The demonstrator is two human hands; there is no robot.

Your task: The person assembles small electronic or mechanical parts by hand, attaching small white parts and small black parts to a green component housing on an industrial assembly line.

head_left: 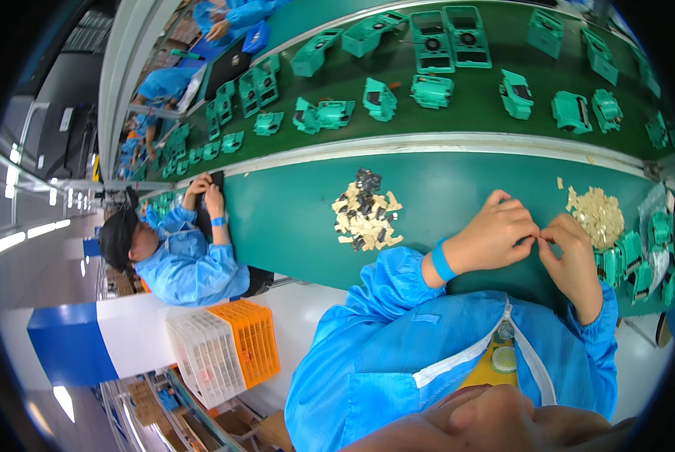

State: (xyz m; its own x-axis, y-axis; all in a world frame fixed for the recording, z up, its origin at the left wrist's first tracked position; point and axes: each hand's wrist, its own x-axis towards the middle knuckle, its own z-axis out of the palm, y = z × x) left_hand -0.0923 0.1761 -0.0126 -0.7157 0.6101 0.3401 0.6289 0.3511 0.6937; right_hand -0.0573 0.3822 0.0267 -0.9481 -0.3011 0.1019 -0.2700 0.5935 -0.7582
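My left hand (494,235), with a blue band at the wrist, and my right hand (572,255) meet fingertip to fingertip over the green tabletop (292,226). The thumb and fingers of each are pinched. Whatever sits between the fingertips is too small to make out. Just beyond my right hand lies a heap of small cream-coloured plastic pieces (601,218). Several teal plastic housings (630,252) are bunched beside that heap, near my right wrist. Farther left on the tabletop is a second pile of cream pieces (348,203) mixed with black ones (366,183).
Past a pale metal rail (428,143) runs a dark green conveyor (473,87) carrying many teal housings (431,92). A co-worker (179,248) in blue handles something dark at the left. Clear plastic wrap (654,203) lies at the right. White and orange crates (251,343) stand lower left.
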